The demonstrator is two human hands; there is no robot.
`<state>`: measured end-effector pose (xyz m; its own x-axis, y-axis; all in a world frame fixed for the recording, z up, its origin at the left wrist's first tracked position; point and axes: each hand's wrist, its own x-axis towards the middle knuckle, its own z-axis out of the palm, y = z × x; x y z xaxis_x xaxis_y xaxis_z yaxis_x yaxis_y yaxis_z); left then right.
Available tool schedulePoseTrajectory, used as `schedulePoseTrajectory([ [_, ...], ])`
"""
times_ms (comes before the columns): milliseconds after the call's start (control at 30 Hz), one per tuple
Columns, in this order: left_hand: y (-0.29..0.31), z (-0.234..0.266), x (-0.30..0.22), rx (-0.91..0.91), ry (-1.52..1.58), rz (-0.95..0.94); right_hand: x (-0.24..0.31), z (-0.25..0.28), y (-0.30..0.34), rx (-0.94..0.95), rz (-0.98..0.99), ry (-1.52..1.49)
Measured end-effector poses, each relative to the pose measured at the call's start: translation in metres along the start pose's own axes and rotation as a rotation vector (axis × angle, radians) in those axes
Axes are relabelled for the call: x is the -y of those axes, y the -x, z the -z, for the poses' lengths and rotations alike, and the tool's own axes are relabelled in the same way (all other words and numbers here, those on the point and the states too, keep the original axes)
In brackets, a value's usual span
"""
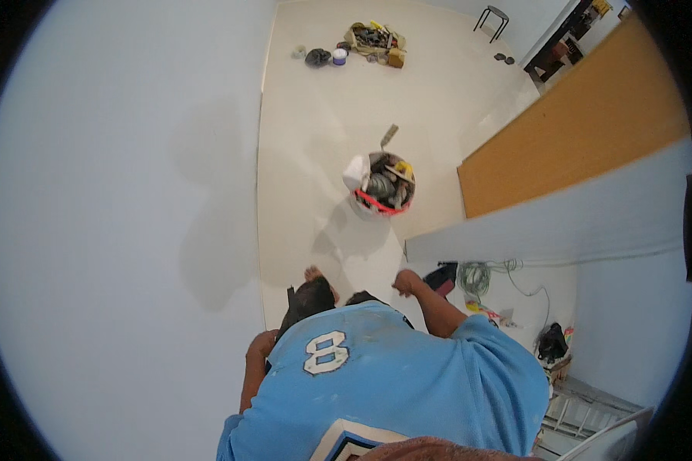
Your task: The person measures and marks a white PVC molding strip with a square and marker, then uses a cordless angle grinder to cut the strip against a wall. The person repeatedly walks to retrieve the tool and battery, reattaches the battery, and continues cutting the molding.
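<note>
I look down over my light blue jersey [407, 384] from high above the floor. My left hand [314, 274] is raised in front of my chest, and its fingers are closed on top of a dark object [309, 301] whose kind I cannot make out. My right hand [407, 283] is held level with it a little to the right, curled into a fist; I see nothing in it. Both forearms are bent up close to my body. A second dark shape [364, 296] shows between the hands at the jersey's edge.
Far below, a red-rimmed bucket [384, 184] full of tools stands on the pale floor. A tool bag and small tubs [373, 38] lie at the back, with a stool [494, 19] nearby. A brown board [569, 131], coiled cable [475, 276] and ladder [584, 415] are on the right, and a white wall [131, 230] on the left.
</note>
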<state>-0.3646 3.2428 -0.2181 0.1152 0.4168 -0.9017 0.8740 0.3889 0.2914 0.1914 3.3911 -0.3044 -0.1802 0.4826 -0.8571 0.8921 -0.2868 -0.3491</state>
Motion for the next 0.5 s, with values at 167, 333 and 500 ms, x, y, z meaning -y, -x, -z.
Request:
schedulePoseTrajectory([
  [167, -0.095, 0.197, -0.035, -0.352, -0.043, -0.151, 0.068, 0.07, 0.0, -0.048, -0.074, -0.38],
  [333, -0.157, 0.394, -0.142, -0.479, 0.161, -0.246, 0.18, 0.193, -0.038, -0.015, -0.05, -0.488],
  [500, -0.247, 0.519, -0.189, -0.435, 0.081, -0.265, 0.285, 0.326, -0.158, -0.342, 0.264, -0.097],
])
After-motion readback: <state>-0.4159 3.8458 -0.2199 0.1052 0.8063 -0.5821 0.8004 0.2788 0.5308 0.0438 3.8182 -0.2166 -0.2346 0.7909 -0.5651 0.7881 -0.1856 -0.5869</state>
